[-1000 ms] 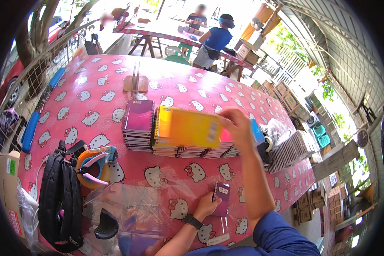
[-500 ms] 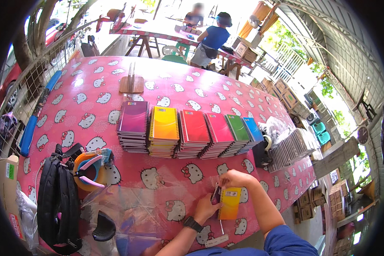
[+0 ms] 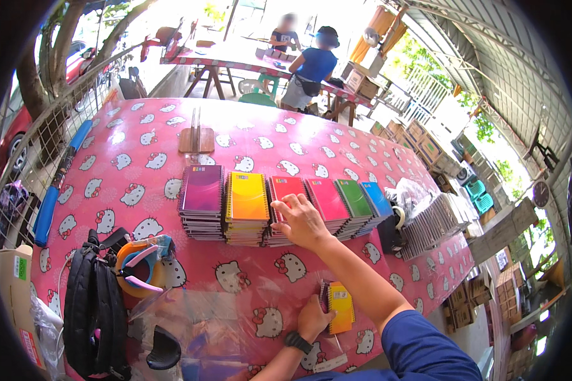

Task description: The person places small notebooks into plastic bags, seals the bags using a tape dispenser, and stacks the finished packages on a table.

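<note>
Near the table's front edge, my left hand point(image 3: 311, 319) is closed on small spiral notebooks. A yellow one point(image 3: 341, 309) shows its back cover, and the edge of a dark purple one shows beside it. My right hand point(image 3: 303, 222) is stretched forward over the stack of red notebooks point(image 3: 286, 185), fingers apart at the top cover; whether they touch it I cannot tell. That stack stands in a row with purple point(image 3: 202, 188), yellow point(image 3: 247, 196), pink point(image 3: 328, 198), green point(image 3: 353, 197) and blue point(image 3: 378, 199) notebook stacks.
A black bag point(image 3: 95, 311), tape rolls point(image 3: 136, 270) and clear plastic film point(image 3: 203, 324) lie at the left. Grey-edged stacks point(image 3: 432, 222) stand right of the row, a wooden stand point(image 3: 197, 141) behind it. Two people work at a far table point(image 3: 235, 62).
My right hand has left the yellow notebook beside my left hand and reached forward to the red stack. My left hand keeps holding the notebooks.
</note>
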{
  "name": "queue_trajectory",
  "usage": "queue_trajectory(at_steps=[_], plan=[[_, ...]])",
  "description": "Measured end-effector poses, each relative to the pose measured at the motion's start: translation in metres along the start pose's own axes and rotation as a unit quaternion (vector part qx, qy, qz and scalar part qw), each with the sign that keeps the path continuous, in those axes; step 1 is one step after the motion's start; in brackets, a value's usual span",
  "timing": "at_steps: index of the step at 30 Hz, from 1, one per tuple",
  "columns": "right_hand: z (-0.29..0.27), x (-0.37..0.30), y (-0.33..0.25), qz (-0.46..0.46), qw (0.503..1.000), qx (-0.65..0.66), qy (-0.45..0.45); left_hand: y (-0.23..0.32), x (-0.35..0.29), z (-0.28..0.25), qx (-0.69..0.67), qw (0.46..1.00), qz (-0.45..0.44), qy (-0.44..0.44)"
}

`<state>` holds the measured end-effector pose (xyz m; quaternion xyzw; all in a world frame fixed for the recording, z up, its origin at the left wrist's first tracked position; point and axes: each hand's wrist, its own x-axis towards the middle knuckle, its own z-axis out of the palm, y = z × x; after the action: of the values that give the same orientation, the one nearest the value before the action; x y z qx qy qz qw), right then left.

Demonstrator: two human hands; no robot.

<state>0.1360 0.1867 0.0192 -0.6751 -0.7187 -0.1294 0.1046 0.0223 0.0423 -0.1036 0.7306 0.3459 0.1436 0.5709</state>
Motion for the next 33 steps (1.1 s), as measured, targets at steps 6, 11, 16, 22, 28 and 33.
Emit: queue_trajectory(at_steps=[6,11,16,22,28,33], plan=[[-0.01,0.003,0.01,-0.017,0.997,0.074,-0.008,-0.015,0.006,0.005,-0.06,0.998,0.03,-0.004],[-0.034,-0.011,0.02,0.014,0.986,0.166,0.024,-0.012,0.004,0.008,-0.034,0.999,0.021,-0.016],[-0.111,-0.065,0.019,0.177,0.926,0.325,0.075,-0.013,0.007,0.002,-0.048,0.998,0.04,0.01],[-0.136,-0.134,0.064,0.098,0.822,0.322,-0.461,-0.023,0.013,0.012,-0.082,0.996,0.025,-0.018],[-0.026,-0.168,0.056,0.139,0.862,0.261,-0.412,-0.004,0.006,0.003,-0.116,0.992,0.002,-0.047],[-0.034,-0.099,0.049,0.011,0.97,0.228,-0.082,0.001,0.002,-0.01,-0.032,0.999,-0.013,-0.017]])
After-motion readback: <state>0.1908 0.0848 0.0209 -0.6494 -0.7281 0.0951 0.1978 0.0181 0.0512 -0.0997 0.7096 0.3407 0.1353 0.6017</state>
